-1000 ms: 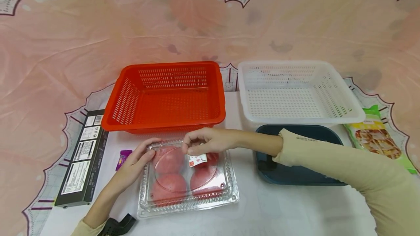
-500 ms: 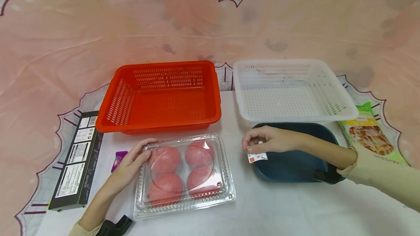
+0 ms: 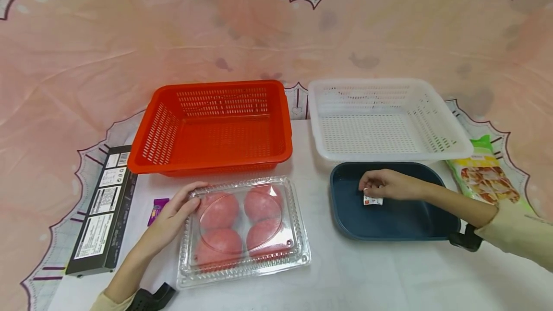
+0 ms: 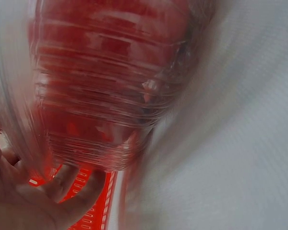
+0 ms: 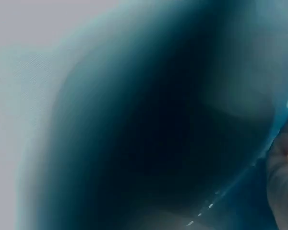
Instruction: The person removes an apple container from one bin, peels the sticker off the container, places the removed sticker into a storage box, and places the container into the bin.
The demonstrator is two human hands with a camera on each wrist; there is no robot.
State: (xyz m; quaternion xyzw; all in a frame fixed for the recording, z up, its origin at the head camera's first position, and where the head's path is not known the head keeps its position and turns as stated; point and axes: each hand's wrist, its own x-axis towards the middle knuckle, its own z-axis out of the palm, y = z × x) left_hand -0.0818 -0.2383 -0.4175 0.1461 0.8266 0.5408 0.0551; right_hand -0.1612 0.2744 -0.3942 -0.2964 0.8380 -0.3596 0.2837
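A clear plastic clamshell box (image 3: 300, 248) with several round red fruits (image 3: 220, 210) inside lies on the white table. At its back left corner, my left hand (image 3: 170, 217) holds the rim. The left wrist view shows those fingers (image 4: 89, 196) spread around the box's ridged end. Over the dark blue basin (image 3: 341, 222), my right hand (image 3: 389, 185) pinches a small white packet (image 3: 373, 200) with red print, which hangs below the fingertips. In the right wrist view only part of that hand (image 5: 283, 172) shows at the right edge, and the packet is hidden.
Behind the box stands a red basket (image 3: 216, 143), and behind the basin a white basket (image 3: 389, 133). A long black box (image 3: 103, 210) and a small purple packet (image 3: 157, 209) lie at left. A green and yellow food bag (image 3: 488, 176) lies at right.
From above the clamshell box, my right hand has moved right with the small white packet to over the blue basin. My left hand stays at the box's corner.
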